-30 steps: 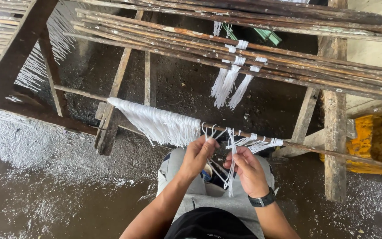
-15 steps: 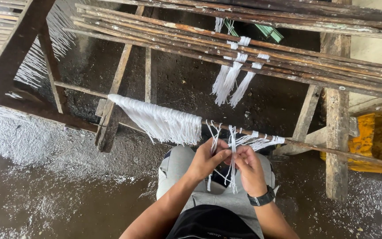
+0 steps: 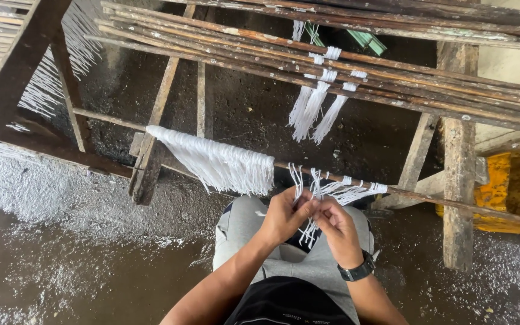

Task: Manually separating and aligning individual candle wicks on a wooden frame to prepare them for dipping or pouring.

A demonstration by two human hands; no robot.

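Note:
My left hand [image 3: 284, 213] and my right hand [image 3: 334, 224] meet just below a thin wooden rod [image 3: 428, 197] and pinch a few white strands [image 3: 309, 232] that hang from it. A black watch sits on my right wrist. Left of my hands a wide fringe of white strands [image 3: 218, 162] drapes over the same rod. Several small white tufts [image 3: 347, 189] lie tied along the rod to the right of my hands. My grey-trousered knees [image 3: 242, 222] show beneath.
A bundle of long wooden sticks [image 3: 392, 75] crosses above, with white tassels [image 3: 314, 108] hanging from it. Wooden frame posts [image 3: 457, 174] stand at right, slanted legs [image 3: 151, 144] at left. The floor is wet and brown with white fluff [image 3: 25, 192]. A yellow object [image 3: 513, 192] sits at far right.
My hands have drawn closer together and now pinch the strands between them; the view has shifted slightly.

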